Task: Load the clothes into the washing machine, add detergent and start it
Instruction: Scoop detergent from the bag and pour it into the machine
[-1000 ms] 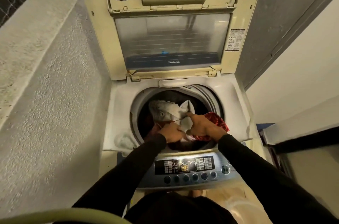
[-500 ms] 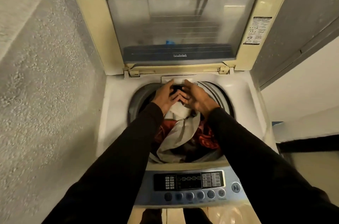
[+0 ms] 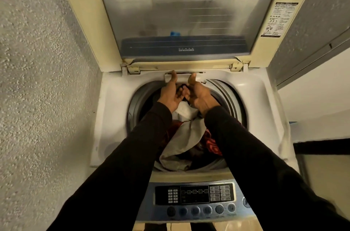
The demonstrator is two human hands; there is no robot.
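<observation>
At the middle of the view stands the top-loading washing machine (image 3: 113,117), its glass-paned lid (image 3: 181,15) raised upright behind the drum opening. Inside the drum lie the clothes (image 3: 181,141): a grey garment draped over red and dark pieces, a white one above it. The control panel (image 3: 193,195) sits at the machine's near edge. At the drum's far rim, the left hand (image 3: 170,94) and right hand (image 3: 198,96) reach together, thumbs up against the small detergent drawer (image 3: 184,77); their curled fingers seem to hook under its front, though shadow hides the grip.
</observation>
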